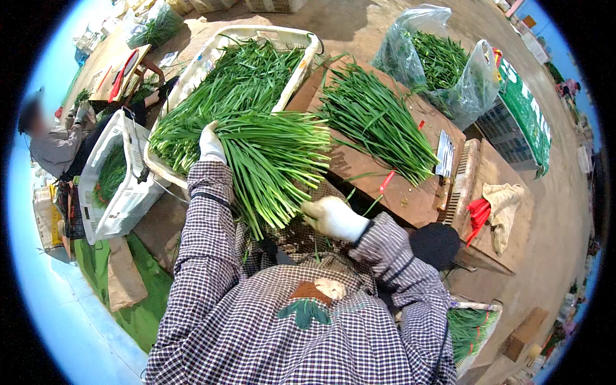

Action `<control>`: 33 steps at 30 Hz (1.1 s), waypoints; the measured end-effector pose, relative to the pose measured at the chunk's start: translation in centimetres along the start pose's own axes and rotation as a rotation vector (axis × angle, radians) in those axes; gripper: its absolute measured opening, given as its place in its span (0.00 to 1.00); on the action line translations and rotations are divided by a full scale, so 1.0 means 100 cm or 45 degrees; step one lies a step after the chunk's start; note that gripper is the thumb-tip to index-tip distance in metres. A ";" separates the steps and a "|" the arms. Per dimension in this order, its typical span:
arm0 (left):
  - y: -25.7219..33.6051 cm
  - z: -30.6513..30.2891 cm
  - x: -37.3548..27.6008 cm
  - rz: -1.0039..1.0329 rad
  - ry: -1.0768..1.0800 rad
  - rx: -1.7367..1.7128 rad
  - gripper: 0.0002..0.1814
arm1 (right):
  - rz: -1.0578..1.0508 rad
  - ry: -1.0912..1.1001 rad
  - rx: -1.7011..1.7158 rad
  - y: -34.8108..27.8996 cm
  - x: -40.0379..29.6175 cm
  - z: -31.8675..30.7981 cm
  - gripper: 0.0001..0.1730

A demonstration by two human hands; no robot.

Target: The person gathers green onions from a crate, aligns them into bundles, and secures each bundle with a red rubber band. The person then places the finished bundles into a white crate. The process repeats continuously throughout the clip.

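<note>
In a white glove, my left hand point(211, 143) grips a loose fan of garlic chives point(276, 159), its pale stem ends spread to the right over my lap. My right hand point(334, 218), also gloved, hovers by those ends with curled fingers; blur hides whether it pinches a stem. Beyond the left hand, more chives point(255, 72) fill a white plastic crate point(291, 91). To the right, a pile of chives point(375, 115) lies on a brown board point(409, 207). A knife point(443, 166) with a wooden handle rests at the board's edge, near a red tie strip point(387, 182).
Red strips point(478, 216) and a cloth point(503, 207) lie at right. A clear plastic bag point(399, 53) of greens stands at back right. Another white crate point(130, 211) is at left, near a seated person point(57, 144). A crate of tied bundles point(469, 332) sits at lower right.
</note>
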State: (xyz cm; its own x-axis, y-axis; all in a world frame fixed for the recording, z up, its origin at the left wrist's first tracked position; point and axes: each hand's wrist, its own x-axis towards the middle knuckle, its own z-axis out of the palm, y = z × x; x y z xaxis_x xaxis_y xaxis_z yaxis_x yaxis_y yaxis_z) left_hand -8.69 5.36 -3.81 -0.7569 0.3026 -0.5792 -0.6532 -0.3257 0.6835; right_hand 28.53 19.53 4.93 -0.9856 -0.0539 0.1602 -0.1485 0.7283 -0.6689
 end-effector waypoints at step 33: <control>0.031 0.098 -0.152 0.442 -0.423 -0.037 0.14 | 0.357 0.360 -0.115 0.030 -0.057 -0.030 0.27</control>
State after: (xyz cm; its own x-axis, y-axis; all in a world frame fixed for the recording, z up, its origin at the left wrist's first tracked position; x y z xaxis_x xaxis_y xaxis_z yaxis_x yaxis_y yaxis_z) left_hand 0.98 8.51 11.41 -0.8868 0.4397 -0.1422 -0.3664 -0.4814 0.7963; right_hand 33.92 24.10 4.16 -0.9239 0.3364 0.1822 0.1431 0.7455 -0.6509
